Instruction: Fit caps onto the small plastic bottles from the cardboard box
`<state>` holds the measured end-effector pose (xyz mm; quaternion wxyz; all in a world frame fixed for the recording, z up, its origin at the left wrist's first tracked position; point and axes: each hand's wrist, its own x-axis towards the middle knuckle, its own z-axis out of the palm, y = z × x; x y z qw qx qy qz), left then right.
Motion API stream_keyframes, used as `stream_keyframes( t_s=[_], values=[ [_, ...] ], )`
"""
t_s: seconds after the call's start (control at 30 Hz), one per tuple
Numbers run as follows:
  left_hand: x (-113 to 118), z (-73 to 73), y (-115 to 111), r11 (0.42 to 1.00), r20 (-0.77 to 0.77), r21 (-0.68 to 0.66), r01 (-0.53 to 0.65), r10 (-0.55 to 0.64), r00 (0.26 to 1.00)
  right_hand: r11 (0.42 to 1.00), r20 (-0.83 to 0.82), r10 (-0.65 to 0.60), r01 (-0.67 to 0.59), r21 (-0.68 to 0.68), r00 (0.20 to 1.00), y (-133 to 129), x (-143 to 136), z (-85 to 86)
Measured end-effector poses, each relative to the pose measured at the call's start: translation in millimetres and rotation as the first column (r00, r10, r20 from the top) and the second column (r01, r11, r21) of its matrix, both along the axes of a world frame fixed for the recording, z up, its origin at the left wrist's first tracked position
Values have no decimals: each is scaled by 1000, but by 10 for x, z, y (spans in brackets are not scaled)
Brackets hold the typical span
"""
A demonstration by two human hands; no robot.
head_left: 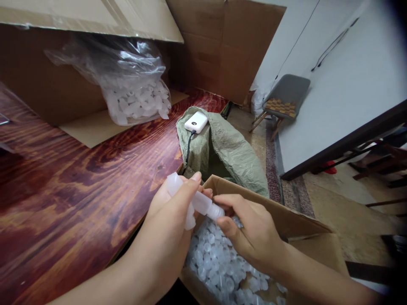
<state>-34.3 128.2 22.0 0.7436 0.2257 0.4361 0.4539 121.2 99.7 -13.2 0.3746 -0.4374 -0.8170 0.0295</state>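
Note:
My left hand is closed around small translucent plastic bottles. One bottle points to the right with its threaded neck outward, and another bottle lies across the palm, partly hidden by my thumb. My right hand has its thumb and forefinger closed at the mouth of the first bottle, one on each side of the neck. Whether a small part sits between those fingertips I cannot make out. Below both hands, many small clear plastic caps or plugs lie loose in an open cardboard box.
On the reddish wooden table, a large carton lies open, with a clear bag of similar white pieces at its opening. A white power bank with a cable rests on green fabric. A grey chair stands by the wall.

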Motion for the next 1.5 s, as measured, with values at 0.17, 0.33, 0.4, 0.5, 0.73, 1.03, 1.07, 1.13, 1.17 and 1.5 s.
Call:
stream_keyframes(
  t_s=[0.17,0.33,0.4,0.5,0.73,1.03,1.07,1.13,1.17,1.5],
  values=[
    [-10,-9,53,999,-56,39,-29,32,998,986,359,83,-130,107,930,19,141,-66],
    [-20,-8,75,997,-60,43,-65,68,996,999,329,40,-42,-3,944,18,231,-157],
    [-16,-8,76,998,-65,42,-52,55,996,993,369,98,-114,22,924,16,238,-168],
    [2,-10,75,997,-74,11,-78,78,994,984,368,34,33,-175,929,23,241,-182],
    [46,-32,33,1000,-54,-15,-15,14,998,999,192,-20,11,49,981,5,80,-50],
    [28,3,-32,995,46,95,13,-17,999,280,-508,-460,-424,-861,728,59,-161,86],
    [25,-5,-28,996,14,95,4,-5,1000,392,-506,-402,-356,-848,763,60,-143,79],
    [22,-18,-19,997,-59,82,-10,15,998,667,-416,-241,-162,-727,877,50,-104,76],
    [23,-21,-17,997,-80,78,-9,15,997,769,-345,-180,-87,-633,921,39,-91,82],
    [-13,73,-83,992,71,74,99,-104,992,312,-644,-226,-572,-758,731,-100,-127,205]
  ],
)
